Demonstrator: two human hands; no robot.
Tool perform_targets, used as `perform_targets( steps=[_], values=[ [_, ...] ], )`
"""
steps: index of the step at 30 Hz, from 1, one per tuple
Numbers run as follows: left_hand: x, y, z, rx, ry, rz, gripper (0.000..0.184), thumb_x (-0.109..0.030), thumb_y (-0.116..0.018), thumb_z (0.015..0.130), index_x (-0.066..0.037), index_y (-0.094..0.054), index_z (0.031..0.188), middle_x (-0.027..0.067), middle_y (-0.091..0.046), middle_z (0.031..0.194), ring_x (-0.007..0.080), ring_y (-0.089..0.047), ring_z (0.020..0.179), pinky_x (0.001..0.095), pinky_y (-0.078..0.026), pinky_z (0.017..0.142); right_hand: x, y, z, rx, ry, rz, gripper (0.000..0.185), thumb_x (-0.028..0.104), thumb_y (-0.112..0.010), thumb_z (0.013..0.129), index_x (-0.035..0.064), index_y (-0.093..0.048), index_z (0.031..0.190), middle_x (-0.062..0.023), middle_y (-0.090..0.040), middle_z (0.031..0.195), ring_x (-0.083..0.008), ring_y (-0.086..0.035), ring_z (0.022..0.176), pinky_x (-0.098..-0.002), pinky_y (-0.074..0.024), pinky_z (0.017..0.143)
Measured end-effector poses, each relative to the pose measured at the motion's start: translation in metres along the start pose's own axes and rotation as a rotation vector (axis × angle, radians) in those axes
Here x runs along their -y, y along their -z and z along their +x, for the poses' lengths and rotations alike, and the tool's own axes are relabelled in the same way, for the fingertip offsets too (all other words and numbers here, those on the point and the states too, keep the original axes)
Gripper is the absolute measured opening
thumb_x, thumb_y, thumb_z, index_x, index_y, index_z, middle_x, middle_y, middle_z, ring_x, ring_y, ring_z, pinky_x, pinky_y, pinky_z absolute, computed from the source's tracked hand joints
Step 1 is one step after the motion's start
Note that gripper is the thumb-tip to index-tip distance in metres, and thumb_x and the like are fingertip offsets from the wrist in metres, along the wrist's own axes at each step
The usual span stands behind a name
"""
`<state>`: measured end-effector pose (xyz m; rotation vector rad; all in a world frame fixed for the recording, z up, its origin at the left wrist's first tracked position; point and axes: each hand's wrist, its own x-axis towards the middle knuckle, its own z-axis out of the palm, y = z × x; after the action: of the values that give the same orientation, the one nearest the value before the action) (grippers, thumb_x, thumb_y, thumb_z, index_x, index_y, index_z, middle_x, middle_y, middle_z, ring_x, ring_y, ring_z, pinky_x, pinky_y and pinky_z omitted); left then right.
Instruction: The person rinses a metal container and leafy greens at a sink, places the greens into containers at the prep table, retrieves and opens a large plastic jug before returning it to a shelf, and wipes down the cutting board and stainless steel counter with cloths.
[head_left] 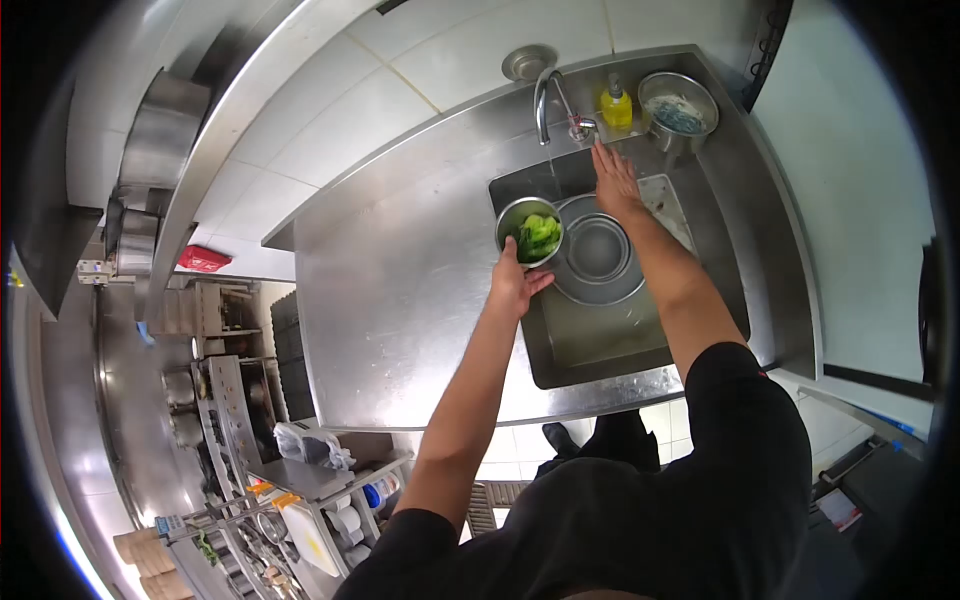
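A small metal bowl (511, 219) with green leafy vegetable pieces (540, 236) in it is held over the left edge of the sink. My left hand (514, 284) grips its near side, with the thumb at the rim. Above the bowl curves the chrome faucet (542, 108), and a thin stream of water seems to fall from it. My right hand (616, 184) reaches up with fingers stretched out, their tips at the faucet lever (584, 124). Whether they touch it, I cannot tell. Nothing shows in that hand.
Round metal dishes (598, 250) lie in the sink (580, 362). Behind it stand a yellow soap bottle (616, 106) and a metal pot (679, 108) with something bluish-white inside. Steel counter (390, 270) extends left. Shelves with kitchenware (340, 520) are at the lower left.
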<state>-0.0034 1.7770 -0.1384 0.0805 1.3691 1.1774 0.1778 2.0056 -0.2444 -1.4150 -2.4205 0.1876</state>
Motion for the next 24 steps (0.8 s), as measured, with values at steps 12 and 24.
perform_targets(
  steps=[12,24],
  values=[
    [-0.014,-0.078,0.087,-0.126,0.01,0.04,0.053,-0.048,-0.035,0.11,-0.005,-0.047,0.139,0.0191,-0.063,0.123,0.0349,-0.067,0.103,0.0507,-0.058,0.083,-0.03,0.026,-0.009,0.168,-0.114,0.219,0.056,0.023,-0.062,0.096,0.006,-0.049,0.148,-0.0155,-0.024,0.166,-0.0365,-0.03,0.15,-0.0474,-0.0343,0.119],
    [-0.031,-0.11,0.104,-0.138,-0.068,-0.088,0.05,-0.042,-0.034,0.111,-0.003,-0.046,0.139,0.0207,-0.063,0.122,0.0368,-0.068,0.1,0.0537,-0.059,0.083,-0.038,0.03,-0.032,0.004,-0.272,0.548,0.045,0.029,-0.067,0.094,0.0051,-0.061,0.132,-0.025,-0.042,0.153,-0.0413,-0.042,0.142,-0.0451,-0.0368,0.116]
  ],
)
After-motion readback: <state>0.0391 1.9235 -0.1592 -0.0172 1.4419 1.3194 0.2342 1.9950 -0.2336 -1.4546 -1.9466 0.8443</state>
